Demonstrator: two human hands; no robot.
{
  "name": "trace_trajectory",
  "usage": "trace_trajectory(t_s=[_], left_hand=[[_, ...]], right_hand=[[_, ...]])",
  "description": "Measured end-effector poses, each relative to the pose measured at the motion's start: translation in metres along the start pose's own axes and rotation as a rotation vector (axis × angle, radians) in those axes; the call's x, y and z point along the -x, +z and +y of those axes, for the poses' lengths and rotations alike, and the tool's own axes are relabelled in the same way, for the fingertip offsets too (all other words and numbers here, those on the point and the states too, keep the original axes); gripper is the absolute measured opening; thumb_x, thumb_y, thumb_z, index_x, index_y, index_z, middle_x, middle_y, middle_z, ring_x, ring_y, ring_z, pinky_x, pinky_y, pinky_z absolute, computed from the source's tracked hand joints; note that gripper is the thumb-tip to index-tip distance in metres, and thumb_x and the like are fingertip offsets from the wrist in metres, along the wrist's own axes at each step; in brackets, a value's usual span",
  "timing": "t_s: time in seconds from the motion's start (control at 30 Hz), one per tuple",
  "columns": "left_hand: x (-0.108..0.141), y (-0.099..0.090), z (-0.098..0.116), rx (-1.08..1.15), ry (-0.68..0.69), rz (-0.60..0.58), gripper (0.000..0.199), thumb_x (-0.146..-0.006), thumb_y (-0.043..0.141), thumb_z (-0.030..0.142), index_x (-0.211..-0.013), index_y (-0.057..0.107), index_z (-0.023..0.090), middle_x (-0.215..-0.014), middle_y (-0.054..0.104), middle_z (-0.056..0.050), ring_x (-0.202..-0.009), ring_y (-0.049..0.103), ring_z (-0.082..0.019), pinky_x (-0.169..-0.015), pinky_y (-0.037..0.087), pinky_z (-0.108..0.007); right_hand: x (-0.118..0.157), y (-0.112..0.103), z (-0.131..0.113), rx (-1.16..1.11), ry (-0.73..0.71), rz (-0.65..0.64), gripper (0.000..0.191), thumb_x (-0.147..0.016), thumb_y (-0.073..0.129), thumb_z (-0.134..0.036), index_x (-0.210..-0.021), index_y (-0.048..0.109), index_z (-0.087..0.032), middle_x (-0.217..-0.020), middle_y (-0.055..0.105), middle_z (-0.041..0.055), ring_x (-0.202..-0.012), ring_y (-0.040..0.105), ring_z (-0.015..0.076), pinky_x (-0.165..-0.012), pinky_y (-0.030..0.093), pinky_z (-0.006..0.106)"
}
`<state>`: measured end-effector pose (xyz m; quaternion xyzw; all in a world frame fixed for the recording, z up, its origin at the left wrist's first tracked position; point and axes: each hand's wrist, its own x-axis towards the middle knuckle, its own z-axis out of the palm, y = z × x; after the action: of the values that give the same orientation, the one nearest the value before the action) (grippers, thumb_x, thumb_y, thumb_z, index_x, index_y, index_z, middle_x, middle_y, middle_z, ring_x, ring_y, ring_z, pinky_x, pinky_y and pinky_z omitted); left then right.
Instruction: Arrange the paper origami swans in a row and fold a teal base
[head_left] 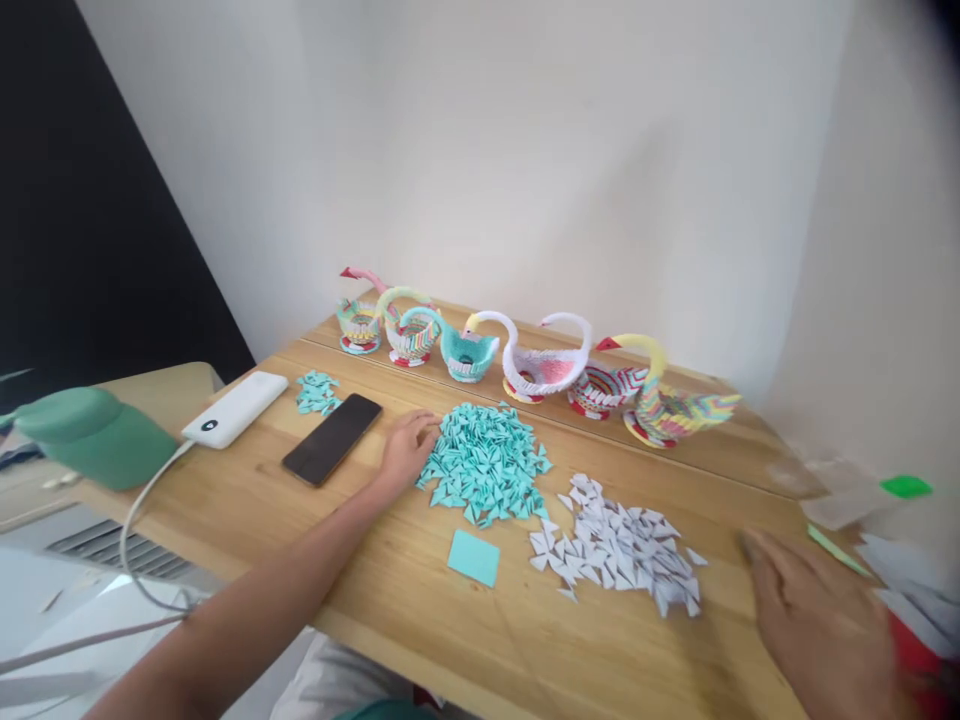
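Observation:
My left hand [409,447] lies on the wooden table with its fingers stretched against the left edge of a heap of folded teal paper triangles [487,460]. Nothing shows in its grasp. At the right, my right hand [817,620] hovers over or rests on the table beside a heap of folded white paper triangles [622,545]; it is blurred, and whether its fingers hold anything cannot be made out. A flat teal paper rectangle [474,557] lies in front of the teal heap.
Several folded-paper swans, among them a teal swan [469,355] and a white swan [544,370], line the table's back. A black phone [332,438], white power bank [236,408] with cable, small teal pile [317,392] and green object [94,435] are at left. Paper scraps [907,585] lie far right.

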<state>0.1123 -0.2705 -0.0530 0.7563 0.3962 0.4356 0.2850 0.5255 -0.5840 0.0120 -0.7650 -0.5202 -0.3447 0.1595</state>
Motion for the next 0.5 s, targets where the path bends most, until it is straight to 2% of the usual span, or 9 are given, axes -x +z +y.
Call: trace_trajectory(t_s=[0.1,0.17,0.27,0.37,0.5], left_hand=[[0.000,0.001,0.000,0.021,-0.004,-0.013,0.028,-0.088,0.059,0.016,-0.107,0.078,0.023,-0.118,0.076,-0.009,-0.119,0.067,-0.026,-0.112,0.052,-0.047],[0.000,0.002,-0.001,0.033,-0.019,-0.001,0.030,-0.087,0.058,0.014,-0.107,0.078,0.023,-0.118,0.076,-0.009,-0.119,0.067,-0.027,-0.112,0.052,-0.047],[-0.001,0.003,-0.002,0.046,-0.048,0.001,0.032,-0.086,0.058,0.010,-0.108,0.077,0.022,-0.118,0.076,-0.010,-0.118,0.068,-0.027,-0.112,0.052,-0.047],[-0.001,0.003,-0.002,0.065,-0.078,-0.011,0.032,-0.087,0.057,0.008,-0.110,0.076,0.022,-0.120,0.075,-0.011,-0.119,0.067,-0.026,-0.112,0.051,-0.047],[0.000,0.004,-0.002,0.085,-0.106,0.018,0.034,-0.087,0.058,0.007,-0.112,0.075,0.023,-0.123,0.073,-0.011,-0.122,0.066,-0.026,-0.113,0.050,-0.046]], right_hand=[[-0.032,-0.002,-0.077,-0.241,-0.185,0.074,0.032,-0.102,0.046,-0.031,-0.118,0.073,-0.028,-0.104,0.079,0.0114,-0.096,0.074,0.0299,-0.087,0.050,0.045],[-0.048,-0.001,-0.123,-0.380,-0.309,0.075,0.029,-0.104,0.048,-0.027,-0.119,0.072,-0.027,-0.104,0.080,0.0085,-0.094,0.073,0.0265,-0.087,0.049,0.042],[-0.058,0.003,-0.175,-0.526,-0.447,0.069,0.029,-0.104,0.050,-0.019,-0.123,0.071,-0.025,-0.106,0.079,0.0067,-0.093,0.072,0.0235,-0.087,0.048,0.039],[-0.053,0.008,-0.200,-0.607,-0.530,0.065,0.033,-0.104,0.048,-0.014,-0.127,0.069,-0.023,-0.105,0.079,0.0061,-0.093,0.071,0.0220,-0.086,0.047,0.038],[-0.039,0.013,-0.200,-0.661,-0.591,0.055,0.036,-0.104,0.049,-0.011,-0.134,0.066,-0.021,-0.094,0.076,0.0046,-0.083,0.068,0.0204,-0.081,0.046,0.036]])
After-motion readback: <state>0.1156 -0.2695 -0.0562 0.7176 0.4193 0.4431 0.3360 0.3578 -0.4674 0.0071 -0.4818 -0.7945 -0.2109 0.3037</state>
